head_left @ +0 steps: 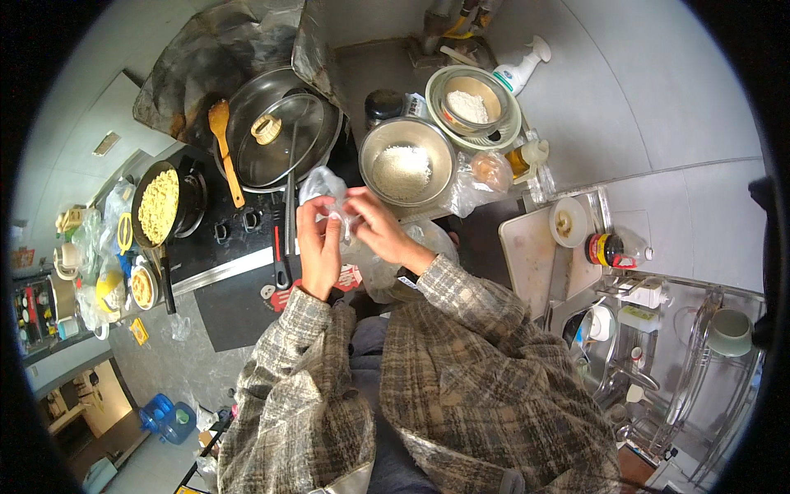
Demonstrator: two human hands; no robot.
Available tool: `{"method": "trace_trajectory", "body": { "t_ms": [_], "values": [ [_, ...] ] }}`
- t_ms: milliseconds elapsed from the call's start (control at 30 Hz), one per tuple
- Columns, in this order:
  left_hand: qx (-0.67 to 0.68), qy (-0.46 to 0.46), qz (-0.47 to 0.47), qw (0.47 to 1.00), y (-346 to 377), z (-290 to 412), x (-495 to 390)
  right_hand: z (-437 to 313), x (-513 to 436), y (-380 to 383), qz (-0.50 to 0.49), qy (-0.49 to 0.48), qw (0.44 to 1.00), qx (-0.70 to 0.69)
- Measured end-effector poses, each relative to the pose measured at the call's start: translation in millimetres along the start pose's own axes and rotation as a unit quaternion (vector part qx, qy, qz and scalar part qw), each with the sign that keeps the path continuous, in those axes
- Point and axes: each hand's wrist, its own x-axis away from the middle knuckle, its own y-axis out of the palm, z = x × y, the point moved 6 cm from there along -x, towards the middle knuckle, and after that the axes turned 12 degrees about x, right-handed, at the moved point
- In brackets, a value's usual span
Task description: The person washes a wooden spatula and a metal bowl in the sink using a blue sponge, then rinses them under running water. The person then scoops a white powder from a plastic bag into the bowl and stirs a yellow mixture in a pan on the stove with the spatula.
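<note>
Both hands meet near the counter's front edge, fingers pinching the gathered neck of a clear plastic bag point(322, 184). My left hand point(321, 247) grips it from the left side, my right hand point(382, 231) from the right. What the bag contains cannot be made out. Just beyond my right hand is a steel bowl point(374, 148) with white powder point(404, 171) in it. To the left, a glass lid point(281, 151) with a wooden knob lies in a large black wok point(223, 123). A wooden spatula point(227, 160) rests at the wok's left rim.
A frying pan point(141, 231) of yellow crumbled food stands at left. Nested bowls point(432, 92), one holding white powder, stand at back right near a spray bottle point(524, 66). A cutting board point(524, 253) bears a knife point(558, 281) and a small bowl point(577, 213); the sink lies beyond.
</note>
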Motion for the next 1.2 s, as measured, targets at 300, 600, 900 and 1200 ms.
{"method": "trace_trajectory", "body": {
  "t_ms": [300, 600, 900, 1200],
  "values": [
    [-0.116, 0.21, -0.154, 0.959, 38, 42, 12, 19, 20, 34, -0.075, 0.059, 0.991, -0.098],
    [-0.18, 0.128, -0.085, 0.972, -16, 12, 59, 9, 9, -36, 0.073, 0.106, 0.981, -0.145],
    [-0.011, 0.04, -0.145, 0.989, 33, -39, 15, -42, -1, -43, -0.041, 0.096, 0.97, -0.22],
    [0.278, -0.211, -0.059, 0.935, 33, -59, 11, -29, 34, -48, -0.132, 0.034, 0.989, 0.059]
  ]
}}
